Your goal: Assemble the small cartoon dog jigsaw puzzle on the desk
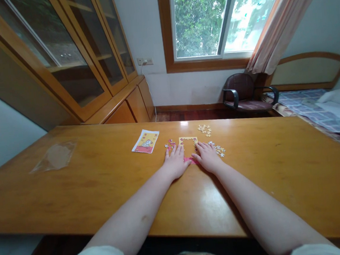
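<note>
A partly joined jigsaw puzzle lies on the wooden table, its yellow top edge and pink bottom edge framing a bare middle. My left hand rests flat along its left side, fingers spread. On its right side lies my right hand, also flat with the fingers apart. Both hands cover parts of the puzzle's sides. A small group of pink and white puzzle pieces sits just beyond my left fingers. Pale loose pieces are beside my right hand, and yellow pieces lie farther back.
A picture card with a white animal on yellow and red lies left of the puzzle. Farther left is a clear plastic bag. Beyond the table stand a glass-door cabinet, an armchair and a bed.
</note>
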Demonstrator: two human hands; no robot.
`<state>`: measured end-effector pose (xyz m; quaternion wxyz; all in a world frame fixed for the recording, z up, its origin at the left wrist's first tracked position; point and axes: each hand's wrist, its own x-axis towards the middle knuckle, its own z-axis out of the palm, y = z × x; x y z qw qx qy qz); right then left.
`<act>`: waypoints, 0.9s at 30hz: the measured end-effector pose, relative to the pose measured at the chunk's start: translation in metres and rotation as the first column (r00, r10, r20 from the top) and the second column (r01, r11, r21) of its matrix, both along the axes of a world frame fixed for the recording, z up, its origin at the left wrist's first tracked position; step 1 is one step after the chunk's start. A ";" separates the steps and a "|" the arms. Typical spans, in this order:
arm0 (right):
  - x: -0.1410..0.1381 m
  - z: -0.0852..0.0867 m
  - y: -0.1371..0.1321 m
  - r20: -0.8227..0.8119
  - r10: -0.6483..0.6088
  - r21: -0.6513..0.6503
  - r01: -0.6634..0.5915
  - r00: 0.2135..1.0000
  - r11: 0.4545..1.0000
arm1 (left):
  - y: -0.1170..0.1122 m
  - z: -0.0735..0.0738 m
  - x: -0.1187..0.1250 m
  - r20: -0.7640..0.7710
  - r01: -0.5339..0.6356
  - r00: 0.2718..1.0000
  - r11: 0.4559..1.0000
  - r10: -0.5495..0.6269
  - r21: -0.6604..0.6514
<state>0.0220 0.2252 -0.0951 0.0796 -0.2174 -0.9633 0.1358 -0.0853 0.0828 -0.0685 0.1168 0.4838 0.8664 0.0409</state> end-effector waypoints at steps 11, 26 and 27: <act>0.000 0.005 0.005 -0.288 0.055 -0.122 -0.093 0.956 0.988 | -0.020 0.010 -0.085 0.090 -0.307 0.949 0.815 0.304 0.491; -0.005 -0.004 0.019 -0.351 -0.184 -0.448 0.008 0.918 0.894 | -0.019 -0.003 -0.077 0.066 -0.268 0.962 0.864 0.265 0.426; -0.005 -0.005 0.019 -0.347 -0.184 -0.451 0.009 0.919 0.893 | -0.020 -0.003 -0.077 0.050 -0.262 0.963 0.871 0.266 0.417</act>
